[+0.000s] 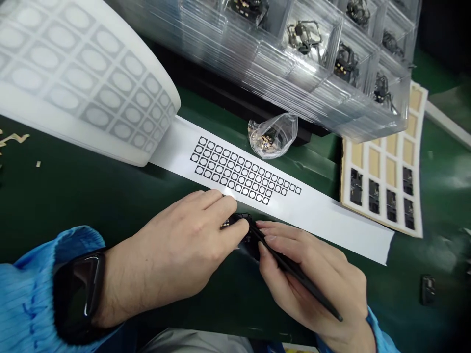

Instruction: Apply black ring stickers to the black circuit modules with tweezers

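Observation:
My left hand [198,235] pinches a small black electronic part [246,234] between thumb and fingers, just below a white sticker strip. The fingers cover much of the part. In my right hand [309,274] is a slim black tweezers-like tool [300,275], held like a pen, its far end at the black part. Whether that tool has one arm or two I cannot tell. Rows of black squares with white round centres, the stickers [235,169], lie on the strip's backing paper [342,225].
The strip's roll [91,83] curls up at the left. Stacked clear trays [294,73] of small parts stand behind. A plastic bag [274,137] of metal bits lies before them. At right are a foam tray [380,186] with black parts and a loose black part [428,289].

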Motion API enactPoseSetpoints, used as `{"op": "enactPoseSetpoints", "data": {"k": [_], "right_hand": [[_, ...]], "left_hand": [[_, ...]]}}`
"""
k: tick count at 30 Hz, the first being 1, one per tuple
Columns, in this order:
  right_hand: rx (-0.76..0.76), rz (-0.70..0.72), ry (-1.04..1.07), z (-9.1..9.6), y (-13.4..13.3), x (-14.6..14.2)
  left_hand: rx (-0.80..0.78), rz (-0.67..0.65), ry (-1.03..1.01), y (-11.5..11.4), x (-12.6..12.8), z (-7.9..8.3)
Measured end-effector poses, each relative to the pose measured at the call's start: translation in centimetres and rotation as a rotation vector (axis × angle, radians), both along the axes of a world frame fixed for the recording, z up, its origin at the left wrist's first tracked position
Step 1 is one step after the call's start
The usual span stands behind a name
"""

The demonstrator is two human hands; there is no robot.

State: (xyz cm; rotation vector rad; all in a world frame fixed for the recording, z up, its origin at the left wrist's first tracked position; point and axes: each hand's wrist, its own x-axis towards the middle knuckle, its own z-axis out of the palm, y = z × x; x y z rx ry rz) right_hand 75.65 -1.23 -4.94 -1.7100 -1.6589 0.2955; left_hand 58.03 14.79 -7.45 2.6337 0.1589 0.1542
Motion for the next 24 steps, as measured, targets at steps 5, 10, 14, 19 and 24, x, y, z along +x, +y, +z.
{"op": "enactPoseSetpoints", "data": {"k": [5, 10, 14, 19, 24], "right_hand": [[0.043, -0.039, 0.024, -0.4, 0.3, 0.0], [0.08, -0.027, 0.04, -0.9, 0.4, 0.0], [0.088, -0.009, 0.04, -1.2, 0.5, 0.1], [0.087, 0.006, 0.028, -1.5, 0.4, 0.0], [0.05, -0.166, 0.221, -2.8, -0.9, 1.0]], "left_hand": [[0.003, -0.011, -0.024, 0.1, 0.1, -0.2], [0.012, -0.004, -0.042, 0.3, 0.1, -0.1], [0.017, -0.004, -0.04, 0.3, 0.2, 0.1], [0.014, -0.01, -0.022, 0.4, 0.0, 0.1], [-0.008, -0.029, 0.055, 0.1, 0.1, -0.8]]}}
